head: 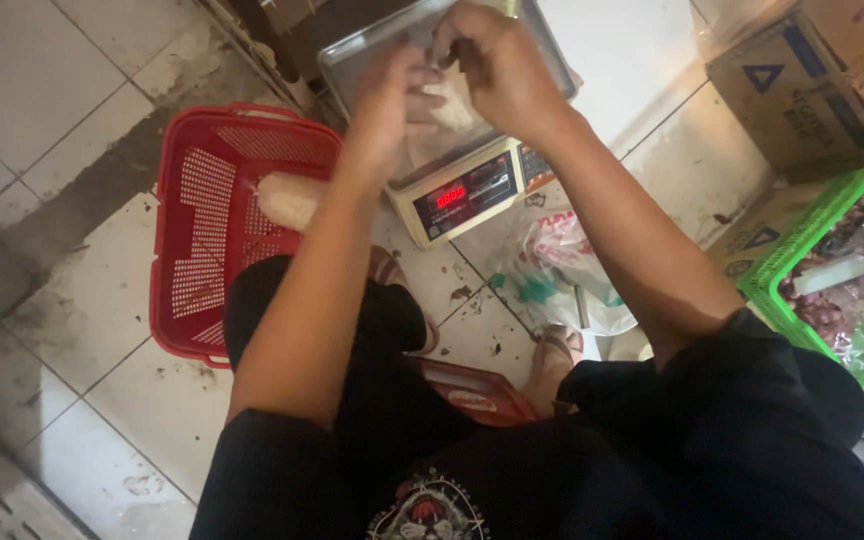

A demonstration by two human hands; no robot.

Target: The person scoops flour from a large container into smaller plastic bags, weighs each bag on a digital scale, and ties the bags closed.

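Note:
Both my hands work over a digital scale (472,190) with a steel pan (352,60) on the tiled floor. My left hand (387,100) and my right hand (497,65) pinch a clear plastic bag of pale contents (442,115) that rests on the pan. The scale's red display is lit. A red plastic basket (207,230) stands to the left, with one filled pale bag (287,198) inside it.
A green basket (802,250) lined with plastic and holding dark reddish pieces sits at the right. Cardboard boxes (812,90) stand at the upper right. A crumpled plastic bag (557,275) lies below the scale. A red flat object (472,392) lies between my knees.

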